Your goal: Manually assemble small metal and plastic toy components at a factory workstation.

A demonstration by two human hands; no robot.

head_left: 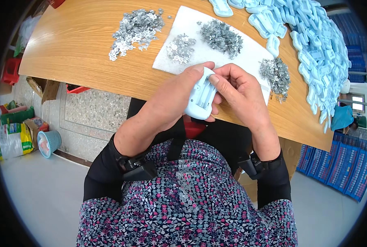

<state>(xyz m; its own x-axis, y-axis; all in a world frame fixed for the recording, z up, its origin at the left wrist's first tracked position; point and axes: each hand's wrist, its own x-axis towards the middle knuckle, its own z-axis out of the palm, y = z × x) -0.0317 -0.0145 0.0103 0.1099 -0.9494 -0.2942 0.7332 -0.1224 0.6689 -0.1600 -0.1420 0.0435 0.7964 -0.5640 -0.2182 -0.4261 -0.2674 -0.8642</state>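
My left hand is closed around a light blue plastic housing, held above the table's near edge with its long open compartment facing up. The fingers of my right hand are bent, thumb and forefinger pinched together at the housing's upper right end. Whatever they grip there is too small or hidden to make out. Beyond my hands lies a white mat. On it are a loose heap of small metal pieces and a darker heap of metal clips. Another metal heap lies by the mat's right edge.
Many light blue housings are piled at the table's right. Flat metal pieces lie on the wooden table at the back left. A blue bin stands on the floor at left, and blue crates are stacked at right.
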